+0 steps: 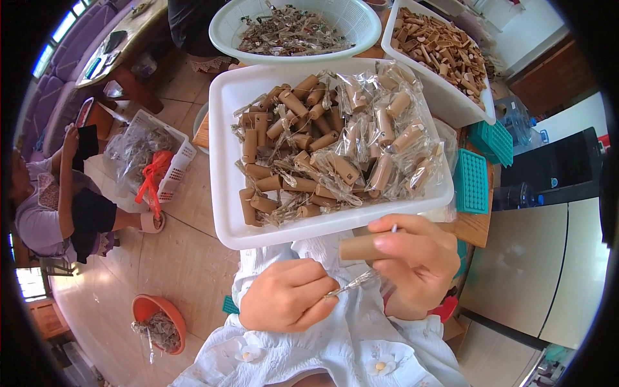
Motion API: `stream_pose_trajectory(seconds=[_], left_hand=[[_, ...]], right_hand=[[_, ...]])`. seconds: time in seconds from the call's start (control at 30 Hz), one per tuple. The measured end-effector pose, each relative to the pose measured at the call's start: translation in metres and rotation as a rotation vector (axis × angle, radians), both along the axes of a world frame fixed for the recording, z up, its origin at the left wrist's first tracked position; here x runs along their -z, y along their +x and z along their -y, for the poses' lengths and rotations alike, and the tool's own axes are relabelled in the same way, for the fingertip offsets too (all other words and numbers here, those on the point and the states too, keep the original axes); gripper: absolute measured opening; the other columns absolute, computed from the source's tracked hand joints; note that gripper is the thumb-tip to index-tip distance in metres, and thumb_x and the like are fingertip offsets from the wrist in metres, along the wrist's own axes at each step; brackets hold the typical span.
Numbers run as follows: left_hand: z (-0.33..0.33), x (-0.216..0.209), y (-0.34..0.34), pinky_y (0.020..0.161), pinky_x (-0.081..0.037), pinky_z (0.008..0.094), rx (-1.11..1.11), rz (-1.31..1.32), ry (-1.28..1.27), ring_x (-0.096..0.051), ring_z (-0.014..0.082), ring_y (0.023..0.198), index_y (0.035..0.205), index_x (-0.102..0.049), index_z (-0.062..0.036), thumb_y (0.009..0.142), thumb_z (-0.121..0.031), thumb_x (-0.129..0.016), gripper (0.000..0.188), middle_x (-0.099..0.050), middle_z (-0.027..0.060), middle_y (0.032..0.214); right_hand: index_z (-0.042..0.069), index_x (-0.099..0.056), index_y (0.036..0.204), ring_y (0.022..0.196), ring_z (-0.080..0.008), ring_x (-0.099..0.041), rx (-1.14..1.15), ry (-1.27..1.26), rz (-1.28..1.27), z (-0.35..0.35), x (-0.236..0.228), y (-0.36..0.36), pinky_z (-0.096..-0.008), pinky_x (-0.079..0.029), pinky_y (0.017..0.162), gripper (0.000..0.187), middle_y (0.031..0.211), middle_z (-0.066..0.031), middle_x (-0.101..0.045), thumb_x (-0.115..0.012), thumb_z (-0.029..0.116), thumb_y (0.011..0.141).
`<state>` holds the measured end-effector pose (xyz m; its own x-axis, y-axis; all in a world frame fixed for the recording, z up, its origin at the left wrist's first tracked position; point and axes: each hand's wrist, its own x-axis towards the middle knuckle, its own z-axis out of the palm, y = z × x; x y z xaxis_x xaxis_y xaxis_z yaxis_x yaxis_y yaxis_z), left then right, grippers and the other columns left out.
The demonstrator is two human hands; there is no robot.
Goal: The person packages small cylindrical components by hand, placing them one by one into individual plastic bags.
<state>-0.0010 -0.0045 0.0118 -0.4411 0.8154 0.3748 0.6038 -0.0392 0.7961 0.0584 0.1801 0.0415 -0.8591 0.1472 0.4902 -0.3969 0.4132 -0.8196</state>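
My right hand is closed around a smooth brown cylinder, held level just past the near rim of the white tray. A thin grey tip shows between its thumb and forefinger. My left hand is curled into a fist on a shiny twisted cord, which stretches across to the right hand's fingers. In the white tray, many similar brown cylinders lie in a heap with tangled pale cords. Those on the tray's right side sit in clear plastic bags.
Behind the tray stand a pale basin of small wrapped pieces and a white bin of brown wooden pieces. Teal racks sit at right. On the floor at left are a white basket and an orange bowl; another person sits beyond.
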Motion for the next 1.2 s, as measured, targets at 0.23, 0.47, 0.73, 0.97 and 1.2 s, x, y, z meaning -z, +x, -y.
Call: stream_pose_trajectory(seconds=[0.23, 0.47, 0.73, 0.97, 1.2], left_hand=[[0.0, -0.001, 0.0, 0.048, -0.041, 0.0322, -0.073, 0.001, -0.075, -0.049, 0.023, 0.054, 0.076, -0.056, -0.0023, 0.071, -0.008, -0.06, 0.008, -0.044, 0.007, 0.065], [-0.004, 0.002, 0.002, 0.047, -0.041, 0.0328, -0.136, -0.013, -0.136, -0.049, 0.0235, 0.052, 0.073, -0.055, -0.0014, 0.07, -0.009, -0.062, 0.01, -0.044, 0.0071, 0.064], [-0.001, 0.004, 0.011, 0.056, -0.047, 0.0246, -0.296, 0.247, 0.099, -0.061, 0.0179, 0.063, 0.098, -0.057, -0.0009, 0.07, 0.0, -0.067, 0.03, -0.061, 0.0071, 0.072], [-0.01, 0.012, 0.014, 0.062, -0.048, 0.022, -0.519, 0.249, 0.08, -0.064, 0.0159, 0.067, 0.126, -0.034, -0.0036, 0.068, 0.0, -0.07, 0.069, -0.066, 0.0069, 0.071], [-0.009, 0.011, 0.013, 0.061, -0.048, 0.0222, -0.538, 0.258, 0.064, -0.065, 0.0158, 0.069, 0.119, -0.043, -0.0036, 0.063, -0.001, -0.074, 0.064, -0.066, 0.0073, 0.07]], right_hand=[[0.004, -0.062, 0.1, 0.077, -0.0211, -0.061, -0.286, -0.03, 0.251, -0.013, -0.003, 0.002, -0.0264, -0.049, 0.063, 0.028, 0.095, -0.0135, -0.06, -0.064, 0.016, 0.075], [0.004, -0.062, 0.1, 0.079, -0.0198, -0.059, -0.252, -0.156, 0.384, -0.006, 0.0, 0.006, -0.0248, -0.047, 0.063, 0.032, 0.098, -0.0104, -0.057, -0.067, 0.015, 0.071], [0.006, -0.067, 0.089, 0.061, -0.0111, -0.05, 0.197, -0.279, 0.04, -0.013, 0.009, 0.012, -0.021, -0.04, 0.053, 0.024, 0.094, -0.0127, -0.06, -0.069, 0.011, 0.066], [0.004, -0.066, 0.088, 0.066, -0.0131, -0.053, 0.195, -0.053, 0.008, -0.009, 0.005, 0.017, -0.0227, -0.041, 0.054, 0.022, 0.094, -0.013, -0.06, -0.069, 0.012, 0.068], [0.002, -0.052, 0.103, 0.083, -0.0186, -0.06, 0.108, -0.229, 0.099, 0.004, 0.015, 0.009, -0.0261, -0.049, 0.07, 0.032, 0.1, -0.0139, -0.059, -0.065, 0.004, 0.074]])
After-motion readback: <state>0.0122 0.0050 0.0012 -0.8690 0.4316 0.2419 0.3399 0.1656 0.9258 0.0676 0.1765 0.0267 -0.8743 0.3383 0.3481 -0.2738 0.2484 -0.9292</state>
